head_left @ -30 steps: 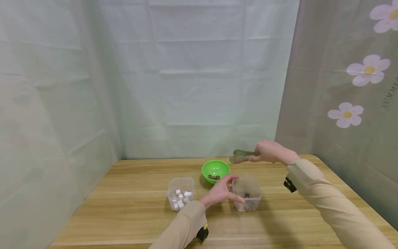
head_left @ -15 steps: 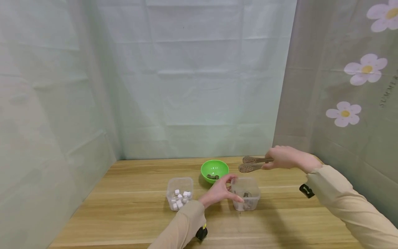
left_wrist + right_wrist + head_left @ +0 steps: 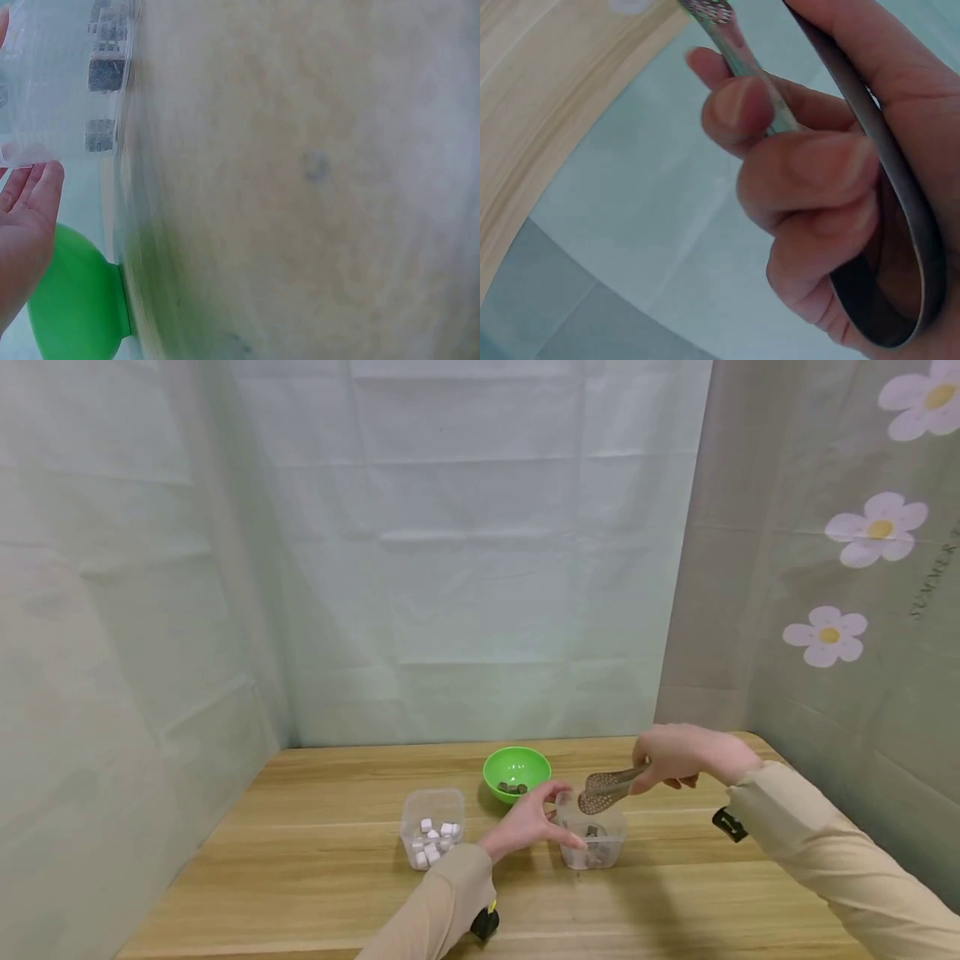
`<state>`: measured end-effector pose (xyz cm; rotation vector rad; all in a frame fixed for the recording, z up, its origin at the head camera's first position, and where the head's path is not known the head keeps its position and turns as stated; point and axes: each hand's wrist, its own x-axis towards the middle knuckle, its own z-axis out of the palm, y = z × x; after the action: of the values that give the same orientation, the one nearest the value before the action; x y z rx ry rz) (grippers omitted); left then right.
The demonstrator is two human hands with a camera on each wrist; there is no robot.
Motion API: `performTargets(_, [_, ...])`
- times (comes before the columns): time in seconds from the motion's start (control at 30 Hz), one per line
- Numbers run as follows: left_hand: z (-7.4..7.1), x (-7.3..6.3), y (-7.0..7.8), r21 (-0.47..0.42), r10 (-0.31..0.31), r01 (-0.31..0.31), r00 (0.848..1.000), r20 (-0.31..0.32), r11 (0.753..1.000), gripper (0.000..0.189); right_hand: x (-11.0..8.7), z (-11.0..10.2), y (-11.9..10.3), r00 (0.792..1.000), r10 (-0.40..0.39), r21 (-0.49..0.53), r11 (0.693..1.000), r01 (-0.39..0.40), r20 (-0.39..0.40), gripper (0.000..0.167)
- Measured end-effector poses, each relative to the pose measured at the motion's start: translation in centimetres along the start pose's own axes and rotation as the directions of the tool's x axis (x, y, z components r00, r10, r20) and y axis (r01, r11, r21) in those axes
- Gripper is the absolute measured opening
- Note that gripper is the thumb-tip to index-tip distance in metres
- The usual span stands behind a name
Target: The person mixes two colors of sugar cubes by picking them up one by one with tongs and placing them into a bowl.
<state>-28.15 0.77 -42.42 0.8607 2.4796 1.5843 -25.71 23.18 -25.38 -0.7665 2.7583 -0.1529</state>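
My left hand [image 3: 528,822] steadies a clear plastic container [image 3: 615,837], thumb on its near side and fingers at its far side. Several small dark cubes [image 3: 106,73] lie at the container's bottom, visible through its wall in the left wrist view. Metal tongs [image 3: 606,787] with perforated heads are gripped by my right hand [image 3: 682,753], and their tips overlap the far part of the container's opening. Nothing shows between the two heads. In the right wrist view, the fingers [image 3: 810,169] curl round the tongs' bent handle.
Behind the left hand stands a green bowl [image 3: 517,763] with several dark cubes [image 3: 513,788] in it. Another clear container [image 3: 414,810], left of the hand, holds white cubes [image 3: 432,852]. All stand on a wooden table [image 3: 300,860] with pale curtains behind.
My right hand has carried the tongs rightward away from the bowl, then lowered them toward the right container. The left hand stays at the container.
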Motion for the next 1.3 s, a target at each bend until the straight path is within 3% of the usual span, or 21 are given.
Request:
performTargets(0.4, [0.1, 0.0, -0.2, -0.026, -0.010, 0.011, 1.000, 0.011, 1.000, 0.081, 1.5, 1.4, -1.9, 1.000, -0.012, -0.105, 0.994, 0.013, 0.012, 0.036])
performTargets(0.8, [0.1, -0.2, -0.2, -0.077, -0.002, 0.003, 1.000, 0.021, 0.997, 0.078, 2.2, 2.5, -2.7, 0.999, 0.045, -0.186, 0.982, -0.045, -0.006, 0.028])
performTargets(1.1, [0.2, -0.2, 0.0, -0.109, 0.009, -0.006, 1.000, 0.029, 0.994, 0.077, 2.3, 3.2, -3.4, 0.994, 0.113, -0.187, 0.976, -0.108, 0.013, 0.030])
performTargets(1.3, [0.2, -0.2, 0.0, -0.097, 0.019, -0.016, 1.000, 0.025, 0.995, 0.074, 2.3, 3.5, -3.4, 0.995, 0.103, -0.208, 0.973, -0.100, 0.000, 0.030])
